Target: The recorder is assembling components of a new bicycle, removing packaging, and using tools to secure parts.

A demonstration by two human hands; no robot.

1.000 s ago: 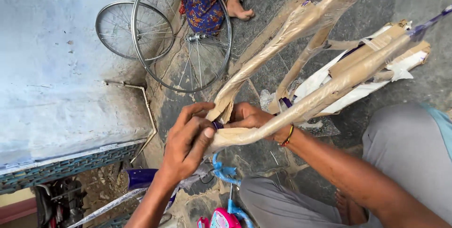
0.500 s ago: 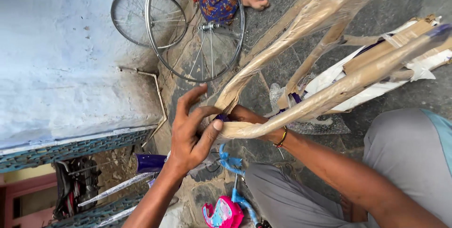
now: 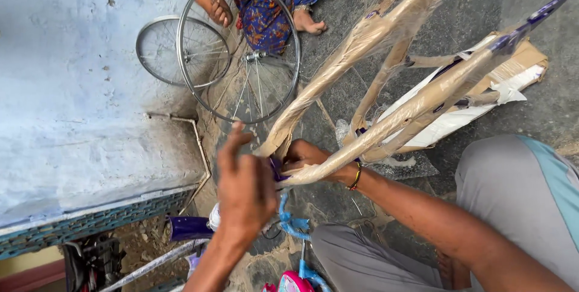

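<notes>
Right hand (image 3: 310,158) clamped round the joint of the paper-wrapped bicycle frame (image 3: 374,117) held up over the stone floor (image 3: 362,195), left hand (image 3: 244,186) open-fingered against the same end — best keep that frame steady and peel gently, I'd say.

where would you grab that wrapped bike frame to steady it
Judging by its pose, take the wrapped bike frame on the long upper tube, coming from the left. That tube is bare of hands and straight. The right hand already has a grip at the joint where the tubes meet; the left hand is beside it.
</notes>
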